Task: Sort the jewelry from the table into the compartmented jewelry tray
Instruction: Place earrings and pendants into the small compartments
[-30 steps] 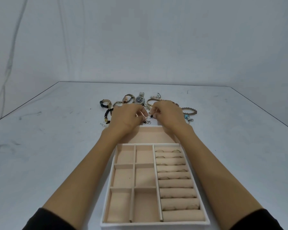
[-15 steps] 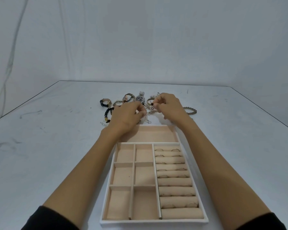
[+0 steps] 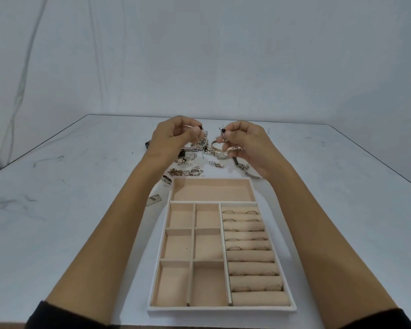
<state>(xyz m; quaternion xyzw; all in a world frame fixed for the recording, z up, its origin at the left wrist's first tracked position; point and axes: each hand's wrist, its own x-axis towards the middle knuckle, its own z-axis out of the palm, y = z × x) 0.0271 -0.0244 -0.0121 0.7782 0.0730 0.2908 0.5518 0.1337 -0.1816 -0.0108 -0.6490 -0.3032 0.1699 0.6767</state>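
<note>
Pale grey table (image 3: 69, 186) under a blank wall carries the jewelry tray (image 3: 292, 302) at lower centre, with the jewelry pile (image 3: 214, 150) just beyond its far edge, mid-frame. Above the pile the left hand (image 3: 173, 138) and right hand (image 3: 247, 143) each pinch a small piece, too small to name; this looks like the pick-up step, and next each piece needs a fitting compartment. Half a second ago the hands nearly touched; now they are higher and apart.
</note>
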